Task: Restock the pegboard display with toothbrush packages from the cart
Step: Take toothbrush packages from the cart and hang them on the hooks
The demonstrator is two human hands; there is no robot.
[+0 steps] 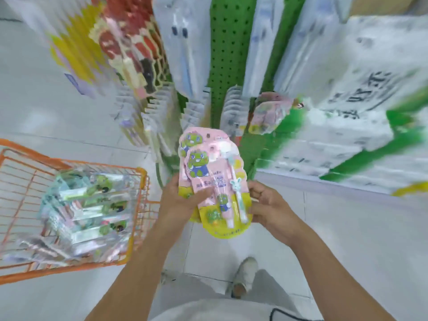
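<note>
Both hands share the grip: the left hand [183, 200] pinches 2 overlapped pink toothbrush packages [213, 179] low on their left edge, while the right hand [266, 205] curls round their right edge. Their long axis runs up from the grip toward the green pegboard [228, 54] just beyond; the cart [69, 205] sits off left.

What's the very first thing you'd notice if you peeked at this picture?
Right in the middle, the pink toothbrush packages with a green cartoon creature jump out, held between the left hand and the right hand. To the left stands an orange wire cart piled with more shiny packages. Behind them rises a bright green pegboard.
</note>
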